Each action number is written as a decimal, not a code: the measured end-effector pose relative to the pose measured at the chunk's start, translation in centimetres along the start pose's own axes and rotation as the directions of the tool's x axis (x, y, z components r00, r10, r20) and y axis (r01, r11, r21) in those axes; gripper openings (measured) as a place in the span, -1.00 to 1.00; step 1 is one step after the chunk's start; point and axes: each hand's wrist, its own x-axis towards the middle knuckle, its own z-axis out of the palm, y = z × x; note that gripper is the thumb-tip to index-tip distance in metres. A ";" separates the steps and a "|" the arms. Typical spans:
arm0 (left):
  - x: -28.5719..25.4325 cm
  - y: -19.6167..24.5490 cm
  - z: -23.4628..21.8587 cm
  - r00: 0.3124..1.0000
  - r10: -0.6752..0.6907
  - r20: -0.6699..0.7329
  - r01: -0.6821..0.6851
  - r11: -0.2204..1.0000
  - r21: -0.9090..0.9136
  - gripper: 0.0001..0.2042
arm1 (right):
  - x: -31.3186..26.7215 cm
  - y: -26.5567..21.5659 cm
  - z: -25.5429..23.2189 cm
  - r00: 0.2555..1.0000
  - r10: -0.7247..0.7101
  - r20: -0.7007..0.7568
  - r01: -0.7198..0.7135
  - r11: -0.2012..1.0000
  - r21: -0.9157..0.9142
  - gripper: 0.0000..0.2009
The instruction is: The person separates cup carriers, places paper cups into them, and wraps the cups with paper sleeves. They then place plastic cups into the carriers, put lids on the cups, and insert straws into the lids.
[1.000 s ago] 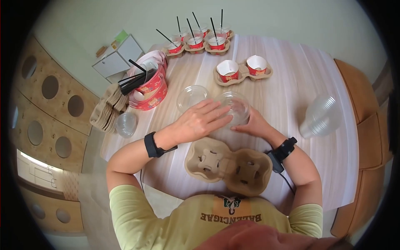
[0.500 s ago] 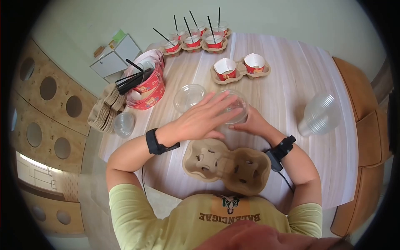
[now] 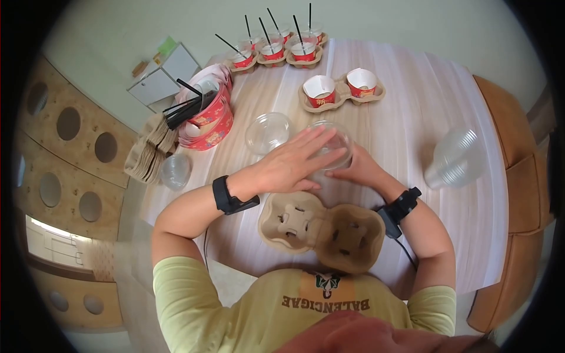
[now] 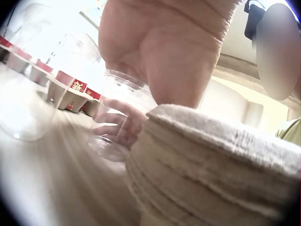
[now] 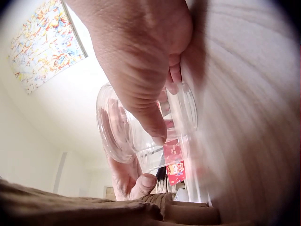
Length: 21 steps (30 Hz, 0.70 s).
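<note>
My right hand [image 3: 362, 167] holds a clear plastic cup [image 3: 343, 143] by its side, thumb and fingers around the wall. Across the cup's top lies my left hand [image 3: 288, 165], its fingers straight and spread. In the right wrist view the rim of the cup [image 5: 104, 120] looks like a rounded clear edge, with the left hand's palm against it. The cup's base [image 4: 110, 150] stands at the tabletop in the left wrist view. Another clear cup [image 3: 268, 130] is just left of it. Close to my body lies a two-hollow pulp cup carrier [image 3: 321, 232].
Stacked clear cups [image 3: 453, 159] lie at the right. A carrier with two red paper cups [image 3: 321, 94] sits ahead; cups with straws [image 3: 272, 52] stand farther back. At left are red tubs [image 3: 215, 120] with black straws, stacked carriers [image 3: 150, 150] and clear lids [image 3: 176, 172].
My left hand's fingers have straightened and spread over the cup's top, and the hand has shifted slightly right. My right hand keeps its hold on the cup.
</note>
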 end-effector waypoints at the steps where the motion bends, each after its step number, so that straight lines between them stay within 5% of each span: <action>1: 0.1 0.0 0.0 1.000 0.001 -0.010 -0.001 1.000 0.001 -0.21 | -0.1 0.1 0.0 1.000 0.020 -0.004 -0.020 1.000 0.003 -0.17; 9: 0.9 -0.7 -0.1 0.997 0.065 0.028 -0.067 0.994 0.087 -0.27 | 0.4 -0.1 -0.8 1.000 -0.018 0.001 0.017 0.995 0.102 0.06; 16: 1.2 -1.2 0.4 0.996 0.092 0.007 -0.093 0.994 0.057 -0.31 | 0.2 -0.3 -1.3 0.991 -0.107 -0.084 0.124 0.964 0.234 0.08; 18: 1.0 -1.2 0.6 0.996 0.089 0.001 -0.089 0.995 0.051 -0.30 | 0.3 -0.2 -2.1 0.971 -0.235 -0.037 0.229 0.966 -0.123 0.04; 19: 1.1 -1.2 0.5 0.996 0.090 0.007 -0.090 0.995 0.051 -0.29 | 0.2 -0.5 -2.4 0.973 -0.229 -0.033 0.223 0.966 -0.128 0.04; 21: 1.1 -1.6 0.6 0.995 0.100 -0.012 -0.099 0.994 0.042 -0.29 | 0.1 -2.7 -3.0 0.958 -0.265 0.107 0.285 0.865 -0.413 0.00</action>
